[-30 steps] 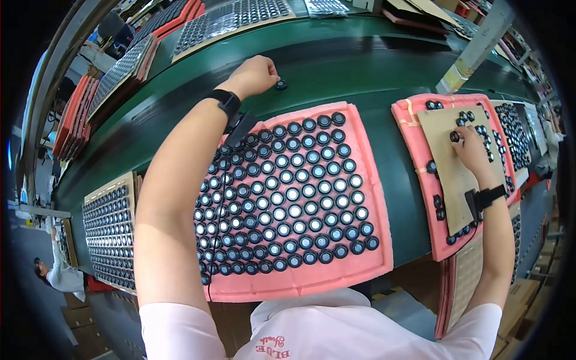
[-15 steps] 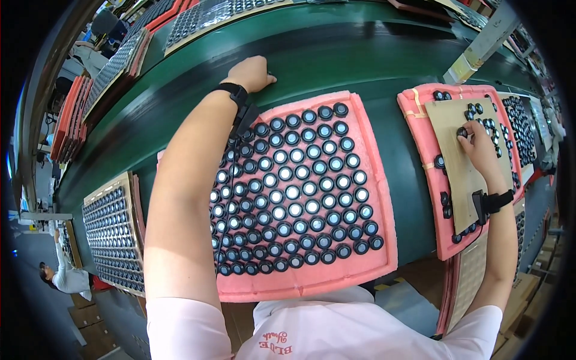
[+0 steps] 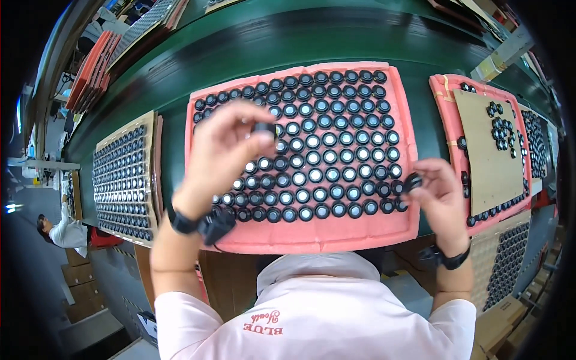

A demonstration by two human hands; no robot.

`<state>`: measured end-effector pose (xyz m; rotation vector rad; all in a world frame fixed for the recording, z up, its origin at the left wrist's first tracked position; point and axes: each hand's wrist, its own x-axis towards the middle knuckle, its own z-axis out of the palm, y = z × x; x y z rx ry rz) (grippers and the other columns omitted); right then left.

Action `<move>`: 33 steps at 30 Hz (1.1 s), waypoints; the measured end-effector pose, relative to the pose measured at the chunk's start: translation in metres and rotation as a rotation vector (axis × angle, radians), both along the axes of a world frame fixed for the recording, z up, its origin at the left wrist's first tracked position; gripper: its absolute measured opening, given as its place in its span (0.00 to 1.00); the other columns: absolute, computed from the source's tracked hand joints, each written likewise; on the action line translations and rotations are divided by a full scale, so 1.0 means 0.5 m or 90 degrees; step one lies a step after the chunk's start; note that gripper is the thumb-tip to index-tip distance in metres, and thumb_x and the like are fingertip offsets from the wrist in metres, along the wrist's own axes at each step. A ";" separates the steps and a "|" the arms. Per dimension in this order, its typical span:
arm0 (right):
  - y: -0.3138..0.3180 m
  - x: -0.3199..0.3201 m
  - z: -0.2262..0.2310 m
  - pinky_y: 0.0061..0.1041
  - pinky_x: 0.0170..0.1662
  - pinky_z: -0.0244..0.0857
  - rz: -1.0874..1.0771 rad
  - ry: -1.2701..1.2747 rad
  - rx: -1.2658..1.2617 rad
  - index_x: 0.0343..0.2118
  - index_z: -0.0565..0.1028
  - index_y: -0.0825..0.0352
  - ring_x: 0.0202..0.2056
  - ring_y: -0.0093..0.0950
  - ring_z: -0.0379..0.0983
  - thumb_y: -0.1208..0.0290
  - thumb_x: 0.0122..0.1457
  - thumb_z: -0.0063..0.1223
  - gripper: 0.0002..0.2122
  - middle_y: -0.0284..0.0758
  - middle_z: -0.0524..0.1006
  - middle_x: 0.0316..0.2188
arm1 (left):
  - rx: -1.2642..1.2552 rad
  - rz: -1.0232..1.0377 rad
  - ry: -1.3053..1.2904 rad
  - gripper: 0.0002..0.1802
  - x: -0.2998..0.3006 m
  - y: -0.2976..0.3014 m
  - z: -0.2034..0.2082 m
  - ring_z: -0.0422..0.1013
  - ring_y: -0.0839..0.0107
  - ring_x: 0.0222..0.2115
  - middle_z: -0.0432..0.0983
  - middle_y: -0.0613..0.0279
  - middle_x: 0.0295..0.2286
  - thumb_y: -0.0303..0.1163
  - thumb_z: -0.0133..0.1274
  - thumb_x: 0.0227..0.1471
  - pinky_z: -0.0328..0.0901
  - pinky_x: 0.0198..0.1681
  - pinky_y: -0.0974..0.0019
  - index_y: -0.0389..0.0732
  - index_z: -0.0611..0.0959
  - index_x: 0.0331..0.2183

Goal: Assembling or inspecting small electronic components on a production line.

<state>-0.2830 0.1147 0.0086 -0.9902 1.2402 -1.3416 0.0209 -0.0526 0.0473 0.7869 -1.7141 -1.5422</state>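
Note:
A pink foam tray [image 3: 312, 237] lies before me, filled with rows of small black round parts [image 3: 322, 139] with pale, shiny centres. Over its left half hovers my left hand [image 3: 231, 144], smeared by motion. Its thumb and fingers pinch a dark round part [image 3: 263, 129]. At the tray's right edge, my right hand [image 3: 441, 195] holds another black round part [image 3: 413, 181] between thumb and fingers. That part is tilted, its side partly covered by the fingertips.
On the right, a cardboard sheet [image 3: 489, 174] with loose round parts lies on another pink tray [image 3: 441, 99]. A filled tray [image 3: 123, 186] stands left. Green conveyor belt [image 3: 252, 39] runs behind. A person [image 3: 66, 231] is at far left; stacked red trays [image 3: 93, 69] stand back left.
My left hand has come back from the belt to above the tray. My right hand has moved left from the cardboard sheet to the tray's edge, carrying a round part.

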 end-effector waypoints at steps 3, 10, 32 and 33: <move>-0.015 0.101 0.001 0.22 0.39 0.68 0.074 0.022 -0.067 0.44 0.71 0.73 0.34 0.25 0.72 0.86 0.50 0.55 0.16 0.35 0.74 0.34 | 0.036 0.117 0.070 0.17 0.035 0.123 -0.024 0.73 0.72 0.37 0.72 0.58 0.39 0.16 0.59 0.45 0.72 0.40 0.72 0.32 0.77 0.40; -0.040 0.225 -0.017 0.28 0.42 0.68 0.180 0.226 -0.277 0.37 0.76 0.71 0.39 0.30 0.73 0.85 0.46 0.59 0.13 0.38 0.76 0.34 | -0.165 0.117 0.005 0.15 0.058 0.223 -0.101 0.74 0.69 0.35 0.74 0.54 0.36 0.16 0.61 0.40 0.71 0.38 0.71 0.32 0.80 0.35; -0.032 0.262 -0.055 0.31 0.47 0.67 0.069 0.213 -0.360 0.40 0.76 0.68 0.44 0.35 0.73 0.83 0.43 0.63 0.18 0.41 0.76 0.41 | -0.145 0.125 0.133 0.29 0.066 0.239 -0.133 0.72 0.61 0.44 0.72 0.48 0.42 0.14 0.59 0.39 0.68 0.46 0.63 0.32 0.74 0.47; -0.031 0.263 -0.057 0.31 0.47 0.67 0.069 0.212 -0.359 0.40 0.76 0.68 0.44 0.35 0.73 0.83 0.43 0.63 0.18 0.41 0.76 0.41 | -0.142 0.128 0.160 0.31 0.065 0.240 -0.135 0.72 0.61 0.44 0.72 0.48 0.43 0.14 0.59 0.39 0.68 0.46 0.63 0.32 0.72 0.49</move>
